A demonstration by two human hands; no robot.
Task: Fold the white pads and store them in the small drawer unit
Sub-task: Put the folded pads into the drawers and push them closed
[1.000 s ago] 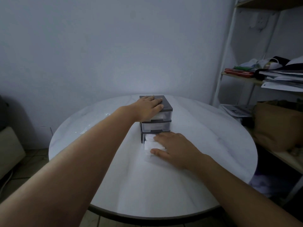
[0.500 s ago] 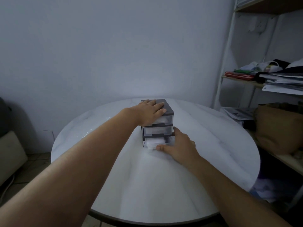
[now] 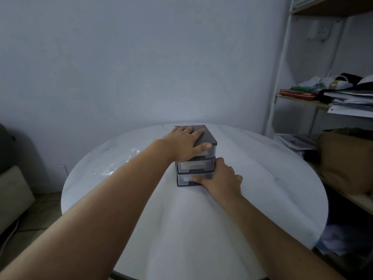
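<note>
A small dark drawer unit [image 3: 209,137] with three translucent drawers stands at the middle of the round white table [image 3: 262,170]. My left hand [image 3: 186,143] lies flat on its top, the thumb hanging over the top drawer's front. My right hand [image 3: 222,179] presses its fingers against the front of the bottom drawer [image 3: 184,179], which sits flush in the unit. Something pale shows dimly through that drawer's front. No loose white pad lies on the table.
A crumpled clear plastic wrapper [image 3: 119,164] lies on the table's left part. To the right stands a white shelf frame [image 3: 281,77] holding papers and clothes, with a brown bag [image 3: 347,158] on a lower level. A beige cushion [image 3: 12,195] is at the far left.
The bottom drawer, pulled out with white pads in it a second ago, has slid in under my right hand and is now flush. My left hand stayed on top.
</note>
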